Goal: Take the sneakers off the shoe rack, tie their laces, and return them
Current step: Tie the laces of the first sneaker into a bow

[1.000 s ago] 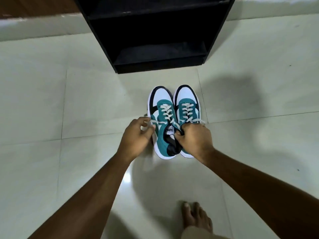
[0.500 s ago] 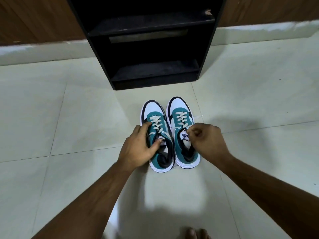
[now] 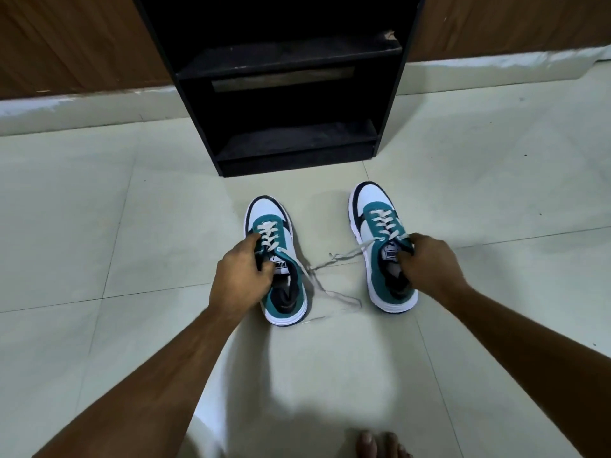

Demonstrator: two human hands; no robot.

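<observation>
While the black shoe rack (image 3: 291, 94) stands empty at the far edge of the glossy tiled floor (image 3: 99, 226), two teal-and-white sneakers sit apart before it: left hand (image 3: 239, 279) grips the left sneaker (image 3: 281, 259), right hand (image 3: 429, 269) the right sneaker (image 3: 380, 233). Flat white laces (image 3: 330, 259) trail loose between them; tying comes next.

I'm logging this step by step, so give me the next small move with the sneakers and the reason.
Probably let go of the right sneaker and bring both hands to the left sneaker to start its knot. Each hand grips one shoe at the tongue: left hand, right hand. The laces trail loose and untied on the floor between them.
</observation>
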